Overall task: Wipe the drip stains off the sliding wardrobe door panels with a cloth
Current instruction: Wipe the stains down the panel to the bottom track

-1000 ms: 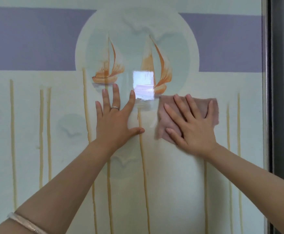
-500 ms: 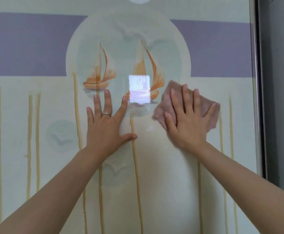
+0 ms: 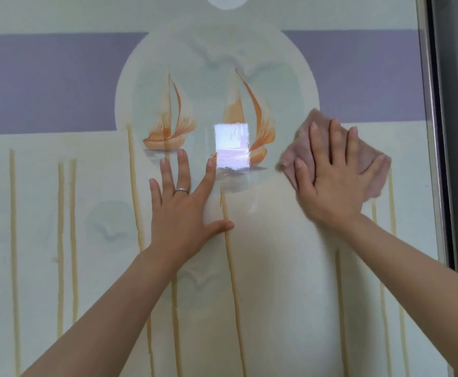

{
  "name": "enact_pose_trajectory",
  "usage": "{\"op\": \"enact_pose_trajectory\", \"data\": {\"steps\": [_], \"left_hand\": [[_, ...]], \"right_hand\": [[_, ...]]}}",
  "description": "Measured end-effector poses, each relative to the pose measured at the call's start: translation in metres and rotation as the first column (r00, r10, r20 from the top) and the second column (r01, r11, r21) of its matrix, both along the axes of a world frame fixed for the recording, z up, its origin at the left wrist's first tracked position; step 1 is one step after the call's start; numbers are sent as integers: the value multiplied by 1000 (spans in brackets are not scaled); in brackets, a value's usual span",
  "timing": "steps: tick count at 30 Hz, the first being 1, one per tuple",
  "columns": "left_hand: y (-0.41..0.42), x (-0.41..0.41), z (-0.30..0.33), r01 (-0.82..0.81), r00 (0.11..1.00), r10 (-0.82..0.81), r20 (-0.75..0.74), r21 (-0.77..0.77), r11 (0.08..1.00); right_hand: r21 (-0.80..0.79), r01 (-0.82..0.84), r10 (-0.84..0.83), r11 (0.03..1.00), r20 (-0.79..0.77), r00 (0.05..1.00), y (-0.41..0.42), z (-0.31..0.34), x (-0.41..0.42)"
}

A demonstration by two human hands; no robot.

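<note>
Shifted up and toward the door panel's [image 3: 276,268] right edge, the cloth [image 3: 369,170] lay pressed beneath the flat-fingered right hand [image 3: 331,183] over drip stains [image 3: 229,254], while the splayed, empty left hand [image 3: 184,210] apparently braced the panel's centre.

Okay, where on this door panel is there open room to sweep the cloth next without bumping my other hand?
Free: the strip between the pink cloth under the flat right hand and the metal door frame, with two yellow drip streaks below. Also the pale patch between both forearms. Crowded: leftward, where the ringed left hand presses flat below the painted orange sailboats.
</note>
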State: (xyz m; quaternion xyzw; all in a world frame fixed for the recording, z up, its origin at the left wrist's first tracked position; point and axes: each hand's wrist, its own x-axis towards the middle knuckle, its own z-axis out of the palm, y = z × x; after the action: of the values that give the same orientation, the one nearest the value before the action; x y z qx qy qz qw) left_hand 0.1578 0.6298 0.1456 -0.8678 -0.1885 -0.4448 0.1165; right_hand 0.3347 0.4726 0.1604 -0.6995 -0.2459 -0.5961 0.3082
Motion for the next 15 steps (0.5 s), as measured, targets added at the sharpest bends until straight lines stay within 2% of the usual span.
{"op": "enact_pose_trajectory", "data": {"steps": [2, 4, 5, 8, 11, 15], "left_hand": [[1, 0, -1, 4, 1000, -4, 2, 5, 1000], [1, 2, -2, 11, 1000, -11, 7, 6, 1000], [1, 2, -2, 12, 1000, -12, 12, 5, 1000], [0, 2, -1, -3, 1000, 3, 15, 5, 1000], [0, 2, 0, 0, 1000, 0, 29, -2, 1000], [1, 3, 0, -5, 1000, 5, 31, 6, 1000]], "right_hand": [[112, 3, 2, 994, -46, 999, 3, 6, 0], [195, 0, 14, 981, -67, 998, 15, -20, -8], [188, -3, 12, 982, -44, 999, 22, -40, -14], [14, 12, -12, 1000, 34, 999, 29, -84, -19], [-20, -14, 15, 1000, 55, 998, 16, -45, -9], [90, -1, 7, 996, -63, 998, -6, 9, 4]]}}
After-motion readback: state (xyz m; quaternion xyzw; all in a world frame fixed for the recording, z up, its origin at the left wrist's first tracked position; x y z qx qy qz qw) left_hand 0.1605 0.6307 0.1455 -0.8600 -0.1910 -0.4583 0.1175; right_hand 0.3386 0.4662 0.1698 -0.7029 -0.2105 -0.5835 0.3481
